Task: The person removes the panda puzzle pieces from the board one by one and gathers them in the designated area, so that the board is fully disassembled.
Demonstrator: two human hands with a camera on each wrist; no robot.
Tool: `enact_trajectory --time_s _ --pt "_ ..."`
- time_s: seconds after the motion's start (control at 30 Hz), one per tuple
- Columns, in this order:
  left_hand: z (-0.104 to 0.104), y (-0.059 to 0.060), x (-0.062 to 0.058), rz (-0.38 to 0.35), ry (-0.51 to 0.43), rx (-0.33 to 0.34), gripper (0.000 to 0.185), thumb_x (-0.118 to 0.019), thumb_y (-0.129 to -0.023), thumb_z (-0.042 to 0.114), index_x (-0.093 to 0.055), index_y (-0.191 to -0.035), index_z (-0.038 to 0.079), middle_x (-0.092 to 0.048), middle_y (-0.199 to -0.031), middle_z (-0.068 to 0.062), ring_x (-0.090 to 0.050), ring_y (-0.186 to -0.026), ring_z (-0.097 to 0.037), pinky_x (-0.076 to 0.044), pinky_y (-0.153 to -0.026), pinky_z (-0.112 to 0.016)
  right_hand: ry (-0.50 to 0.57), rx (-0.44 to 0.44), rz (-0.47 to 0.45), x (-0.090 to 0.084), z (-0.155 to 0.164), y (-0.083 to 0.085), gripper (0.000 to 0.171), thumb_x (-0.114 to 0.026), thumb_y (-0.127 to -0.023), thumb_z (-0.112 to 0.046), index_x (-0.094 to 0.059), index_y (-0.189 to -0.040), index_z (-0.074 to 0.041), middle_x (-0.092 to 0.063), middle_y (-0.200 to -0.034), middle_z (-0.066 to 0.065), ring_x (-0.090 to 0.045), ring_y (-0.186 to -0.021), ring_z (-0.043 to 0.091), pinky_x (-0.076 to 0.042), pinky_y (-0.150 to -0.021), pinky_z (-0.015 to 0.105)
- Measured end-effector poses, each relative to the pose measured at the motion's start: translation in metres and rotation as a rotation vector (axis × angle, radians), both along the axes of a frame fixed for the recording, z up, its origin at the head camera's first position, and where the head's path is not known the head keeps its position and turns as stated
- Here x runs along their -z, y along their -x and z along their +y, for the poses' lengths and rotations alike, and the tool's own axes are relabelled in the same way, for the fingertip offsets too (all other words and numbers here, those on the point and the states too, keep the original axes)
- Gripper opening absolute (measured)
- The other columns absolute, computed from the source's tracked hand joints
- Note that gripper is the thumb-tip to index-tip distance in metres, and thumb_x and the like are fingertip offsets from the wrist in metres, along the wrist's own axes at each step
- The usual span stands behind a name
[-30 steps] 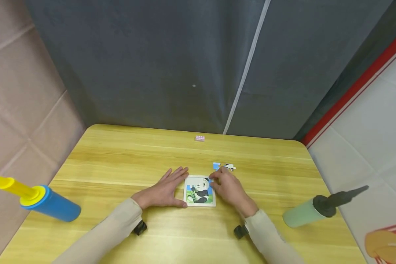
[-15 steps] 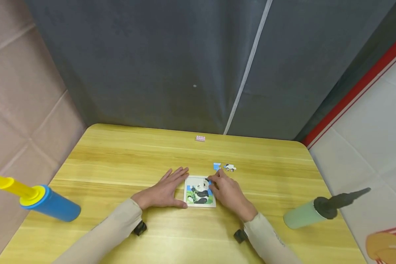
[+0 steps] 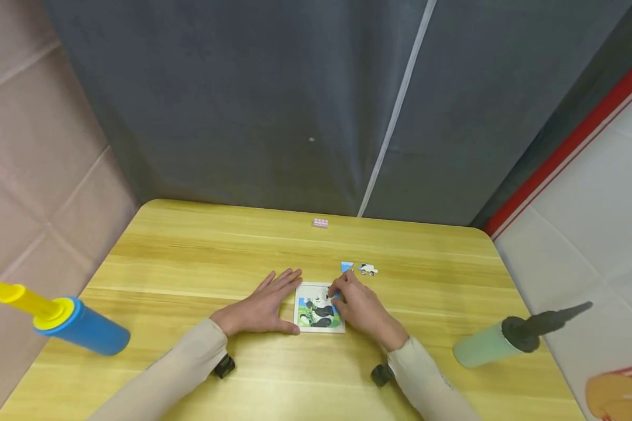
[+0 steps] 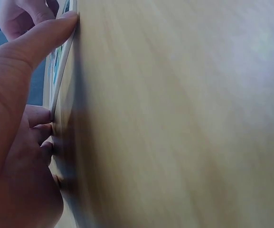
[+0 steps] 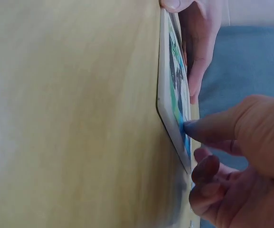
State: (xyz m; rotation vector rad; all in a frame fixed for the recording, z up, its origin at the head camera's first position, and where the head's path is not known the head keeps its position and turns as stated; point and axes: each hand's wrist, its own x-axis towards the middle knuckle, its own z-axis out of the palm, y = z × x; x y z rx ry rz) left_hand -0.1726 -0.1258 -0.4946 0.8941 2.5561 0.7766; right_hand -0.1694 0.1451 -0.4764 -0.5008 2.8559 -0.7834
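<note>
A small panda jigsaw puzzle in a white tray (image 3: 319, 330) lies flat on the table in the head view. My left hand (image 3: 258, 305) is spread along its left side, with the thumb on the near left corner and the fingertips by the far left corner. My right hand (image 3: 362, 305) is over the puzzle's upper right part. Its thumb and index finger are bent together at a puzzle piece there, mostly hidden by them. The right wrist view shows that thumb (image 5: 212, 127) touching the puzzle's surface, the other fingers curled beside the tray. Pale blank backing shows along the tray's top.
Two loose puzzle pieces lie beyond my right hand: a blue one (image 3: 347, 266) and a black-and-white one (image 3: 368, 269). A pink toy brick (image 3: 320, 223) sits farther back. A blue-and-yellow pump (image 3: 84, 326) stands left, a green pump with a black nozzle (image 3: 487, 342) right.
My right thumb and index finger have shifted slightly left over the puzzle's upper right part. The left hand keeps its place at the tray's left side.
</note>
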Motion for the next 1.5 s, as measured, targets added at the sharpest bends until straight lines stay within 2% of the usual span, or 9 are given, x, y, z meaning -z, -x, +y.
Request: enact_trajectory --time_s 0.17,0.37,0.53,0.63,0.8,0.93,1.03,1.23,1.5 --pt "0.001 0.000 0.001 0.000 0.009 0.004 0.114 -0.081 -0.086 0.061 -0.026 -0.169 0.004 -0.012 -0.182 -0.008 -0.006 -0.170 -0.031 0.001 -0.139 -0.058 -0.047 0.026 0.064 -0.001 0.006 -0.002 0.025 -0.080 -0.097 -0.021 -0.075 -0.119 -0.012 -0.056 -0.113 0.005 -0.051 -0.074 0.014 -0.046 -0.062 0.030" --pt "0.000 0.000 0.001 0.006 0.008 0.000 0.115 -0.081 -0.086 0.061 -0.026 -0.169 0.004 -0.011 -0.182 -0.007 -0.006 -0.170 -0.030 0.002 -0.139 -0.058 -0.110 -0.011 0.172 0.002 0.005 -0.009 0.030 -0.078 -0.099 -0.024 -0.077 -0.126 -0.009 -0.059 -0.113 0.003 -0.053 -0.076 0.007 -0.048 -0.060 0.023" --pt "-0.001 0.000 0.000 0.009 0.004 -0.002 0.115 -0.081 -0.086 0.060 -0.026 -0.169 0.003 -0.011 -0.182 -0.008 -0.006 -0.170 -0.031 0.001 -0.138 -0.059 -0.153 -0.040 0.225 0.001 0.002 -0.012 0.034 -0.077 -0.099 -0.024 -0.077 -0.128 -0.007 -0.061 -0.111 0.003 -0.054 -0.075 0.007 -0.046 -0.056 0.021" --pt "-0.002 0.000 -0.002 0.007 0.001 -0.008 0.114 -0.081 -0.086 0.059 -0.025 -0.169 0.002 -0.012 -0.182 -0.009 -0.007 -0.170 -0.032 0.001 -0.138 -0.059 -0.159 -0.044 0.217 0.001 0.000 -0.011 0.037 -0.077 -0.100 -0.027 -0.075 -0.131 -0.007 -0.060 -0.111 0.002 -0.053 -0.074 0.006 -0.045 -0.056 0.020" --pt "-0.001 0.001 -0.003 -0.001 -0.002 -0.014 0.115 -0.082 -0.086 0.058 -0.025 -0.169 0.002 -0.013 -0.182 -0.009 -0.007 -0.170 -0.032 0.001 -0.139 -0.058 -0.131 -0.029 0.150 -0.002 0.000 -0.006 0.039 -0.079 -0.098 -0.027 -0.072 -0.132 -0.008 -0.060 -0.114 0.004 -0.054 -0.077 0.008 -0.048 -0.060 0.024" --pt "0.000 0.001 -0.002 -0.006 -0.005 -0.011 0.115 -0.082 -0.086 0.058 -0.026 -0.169 0.002 -0.013 -0.182 -0.009 -0.007 -0.170 -0.032 0.001 -0.139 -0.058 -0.082 -0.038 0.074 -0.001 0.003 -0.003 0.029 -0.078 -0.099 -0.023 -0.072 -0.124 -0.010 -0.056 -0.117 0.005 -0.053 -0.076 0.010 -0.047 -0.061 0.024" --pt "0.001 0.000 -0.001 -0.008 -0.006 -0.007 0.115 -0.082 -0.086 0.057 -0.025 -0.168 0.001 -0.013 -0.182 -0.010 -0.007 -0.170 -0.032 0.001 -0.138 -0.059 -0.058 -0.046 0.044 0.000 0.005 -0.003 0.027 -0.077 -0.100 -0.022 -0.072 -0.124 -0.012 -0.055 -0.120 0.005 -0.050 -0.075 0.010 -0.044 -0.061 0.024" --pt "0.000 0.000 -0.001 -0.007 -0.004 -0.010 0.115 -0.082 -0.086 0.057 -0.025 -0.168 0.001 -0.013 -0.182 -0.010 -0.007 -0.170 -0.032 0.001 -0.138 -0.059 -0.081 -0.069 0.064 0.001 0.005 -0.002 0.037 -0.076 -0.100 -0.025 -0.072 -0.135 -0.015 -0.057 -0.126 0.007 -0.051 -0.080 0.011 -0.047 -0.065 0.026" --pt "0.000 0.001 -0.001 -0.007 0.010 -0.009 0.115 -0.082 -0.086 0.058 -0.025 -0.169 0.002 -0.012 -0.182 -0.009 -0.007 -0.170 -0.032 0.001 -0.138 -0.058 -0.173 -0.140 0.127 -0.006 0.001 -0.002 0.037 -0.076 -0.100 -0.022 -0.074 -0.136 -0.015 -0.059 -0.115 0.003 -0.051 -0.080 0.009 -0.045 -0.060 0.022"
